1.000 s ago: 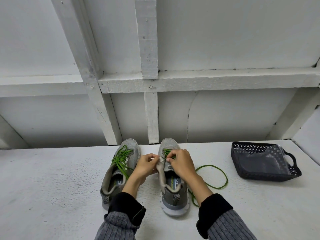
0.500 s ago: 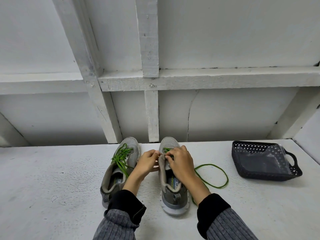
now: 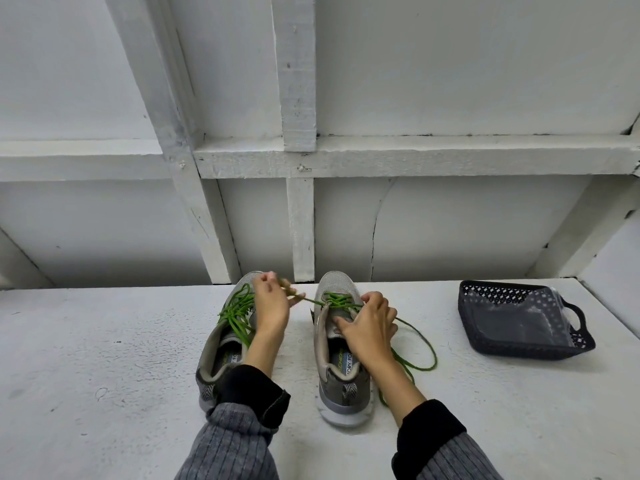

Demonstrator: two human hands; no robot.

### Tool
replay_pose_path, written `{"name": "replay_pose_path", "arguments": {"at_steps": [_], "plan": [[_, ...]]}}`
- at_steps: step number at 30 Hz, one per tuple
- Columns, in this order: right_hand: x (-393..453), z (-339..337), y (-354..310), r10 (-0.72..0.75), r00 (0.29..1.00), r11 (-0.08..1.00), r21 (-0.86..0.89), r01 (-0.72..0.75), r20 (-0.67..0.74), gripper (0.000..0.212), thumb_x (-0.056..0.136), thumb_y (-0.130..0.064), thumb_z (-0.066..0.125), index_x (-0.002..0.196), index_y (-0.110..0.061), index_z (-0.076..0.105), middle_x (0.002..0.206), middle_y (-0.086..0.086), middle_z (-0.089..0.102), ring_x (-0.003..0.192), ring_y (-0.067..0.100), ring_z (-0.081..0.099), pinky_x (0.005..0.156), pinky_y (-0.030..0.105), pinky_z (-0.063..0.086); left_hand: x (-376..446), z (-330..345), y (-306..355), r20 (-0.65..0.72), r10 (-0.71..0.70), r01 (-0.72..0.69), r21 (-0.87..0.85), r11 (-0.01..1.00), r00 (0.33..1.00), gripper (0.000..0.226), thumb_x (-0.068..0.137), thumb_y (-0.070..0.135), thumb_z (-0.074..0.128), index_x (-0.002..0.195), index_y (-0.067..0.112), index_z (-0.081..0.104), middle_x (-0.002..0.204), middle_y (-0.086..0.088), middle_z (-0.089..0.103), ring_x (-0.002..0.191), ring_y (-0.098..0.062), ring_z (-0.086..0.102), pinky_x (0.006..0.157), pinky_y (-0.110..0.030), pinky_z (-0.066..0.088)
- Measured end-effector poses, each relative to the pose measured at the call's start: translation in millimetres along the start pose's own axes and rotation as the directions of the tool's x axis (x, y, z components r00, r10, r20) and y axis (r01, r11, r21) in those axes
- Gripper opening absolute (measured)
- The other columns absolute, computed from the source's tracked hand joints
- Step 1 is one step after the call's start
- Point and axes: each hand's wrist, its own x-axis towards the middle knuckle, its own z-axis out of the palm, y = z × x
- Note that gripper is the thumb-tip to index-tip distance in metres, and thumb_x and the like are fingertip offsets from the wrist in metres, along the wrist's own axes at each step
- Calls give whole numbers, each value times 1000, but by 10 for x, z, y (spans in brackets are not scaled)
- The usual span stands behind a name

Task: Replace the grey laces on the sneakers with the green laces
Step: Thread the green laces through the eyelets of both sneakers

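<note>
White desk in front of a white panelled wall with crossing beams. Near the right edge of the desk, toward the back, a dark perforated basket with a clear plastic bag inside. Around the middle of the desk, close to the back edge, two grey sneakers side by side, toes to the wall, heels to the front edge. Left sneaker already threaded with a green lace, its loose ends lying over the tongue. Right sneaker with green lacing only at the eyelets nearest the toe. Second green lace running from these eyelets in a wide loop on the desk, just right of the shoe. Left hand raised between the two toes, fingers curled and pinching one end of this lace, stretched taut toward the right sneaker. Right hand on the right sneaker's upper, thumb on the tongue, fingers bent round the eyelet edge and gripping it. Grey ribbed sleeves with black cuffs on both forearms.
</note>
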Motion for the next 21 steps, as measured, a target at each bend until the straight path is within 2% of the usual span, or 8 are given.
{"name": "replay_pose_path", "arguments": {"at_steps": [2, 4, 6, 8, 11, 14, 17, 21], "plan": [[-16, 5, 12, 37, 999, 999, 11, -37, -23, 65, 73, -43, 77, 118, -18, 37, 130, 6, 42, 122, 28, 34, 94, 41, 34, 15, -126, 95, 68, 272, -278, 362, 890, 960, 17, 106, 23, 28, 106, 11, 39, 79, -1, 49, 71, -20, 49, 62, -35, 46], [-20, 9, 15, 39, 998, 999, 4, -39, -40, 66, 72, -43, 78, 117, -18, 37, 130, 7, 42, 121, 28, 34, 93, 41, 35, 70, -239, 83, 346, 434, -525, 742, 417, 832, 17, 105, 28, 33, 101, 16, 44, 77, 1, 53, 76, -24, 49, 63, -37, 39], [-19, 9, 9, 40, 999, 999, 7, -39, -37, 67, 72, -43, 78, 117, -18, 36, 129, 7, 41, 121, 29, 34, 94, 42, 35, 120, -250, 50, 537, 319, -588, 804, 89, 781, 25, 103, 38, 36, 103, 21, 55, 91, 4, 60, 91, -23, 48, 68, -37, 41], [-16, 8, 7, 44, 998, 999, 18, -43, -33, 67, 71, -43, 78, 117, -17, 36, 129, 8, 41, 121, 29, 33, 94, 42, 35, 149, -225, -35, 595, 152, -600, 800, -16, 789, 34, 101, 46, 38, 112, 26, 63, 107, 5, 62, 105, -25, 42, 81, -38, 41], [-20, -5, 21, 54, 998, 998, 31, -53, -25, 65, 72, -43, 78, 114, -17, 36, 127, 8, 40, 120, 29, 34, 94, 42, 36, 102, -190, -169, 578, 50, -580, 810, 82, 815, 32, 100, 47, 41, 103, 32, 69, 114, 8, 57, 113, -25, 35, 93, -36, 28], [-23, -4, 49, 33, 999, 998, 45, -34, 20, 58, 76, -44, 74, 110, -17, 36, 124, 7, 40, 120, 28, 36, 93, 41, 36, 96, -185, -257, 486, 103, -475, 750, 461, 868, 31, 101, 39, 45, 80, 30, 66, 102, 8, 59, 108, -22, 44, 94, -39, 34], [-24, -3, 65, 21, 998, 998, 58, -25, 59, 53, 79, -44, 72, 108, -16, 37, 123, 6, 45, 121, 27, 39, 94, 41, 35, 26, -120, -263, 431, 72, -279, 440, 854, 899, 32, 103, 25, 43, 76, 19, 58, 89, 0, 67, 97, -22, 63, 92, -38, 46], [-30, -21, 53, 21, 997, 998, 55, -25, 74, 54, 81, -43, 70, 113, -12, 40, 127, 8, 49, 124, 28, 39, 99, 44, 35, -61, -47, -87, 303, 70, -87, 43, 995, 950, 30, 106, 24, 33, 84, 9, 47, 75, 1, 67, 74, -12, 67, 77, -25, 54]]}}
